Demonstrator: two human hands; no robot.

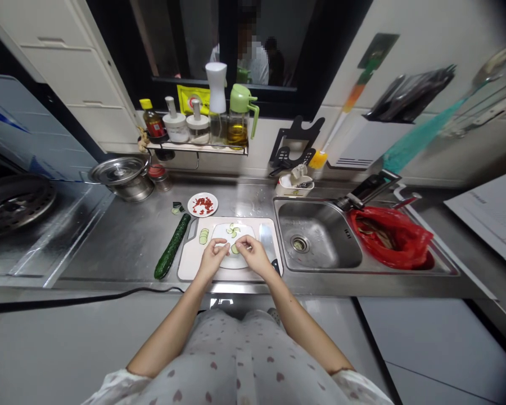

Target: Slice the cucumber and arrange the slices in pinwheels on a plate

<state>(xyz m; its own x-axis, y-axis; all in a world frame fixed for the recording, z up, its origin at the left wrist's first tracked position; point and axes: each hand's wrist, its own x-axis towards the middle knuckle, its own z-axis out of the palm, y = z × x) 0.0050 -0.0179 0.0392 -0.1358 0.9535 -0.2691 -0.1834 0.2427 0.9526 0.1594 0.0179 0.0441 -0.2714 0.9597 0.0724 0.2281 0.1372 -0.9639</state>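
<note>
Over a white plate [235, 263], my right hand [255, 257] pinches a pale green cucumber slice [235, 248]. My left hand [213, 259] is closed at the fingertips just beside it; whatever it may hold is too small to make out. Curved cucumber pieces [233, 230] lie in a pinwheel shape on the plate's far part. The plate rests on a light cutting board [194, 264]. A short row of cucumber slices [203, 236] is on the board's left, and a knife [267, 241] lies along its right side. Left of the board is a long cucumber [172, 247].
Behind the board stand a small plate of chopped red bits [203, 205] and cucumber offcuts [177, 207]. A steel pot [129, 179] is at the back left. On the right are the sink [320, 236] and a red bag [390, 239]. Above hangs a seasoning shelf [198, 147].
</note>
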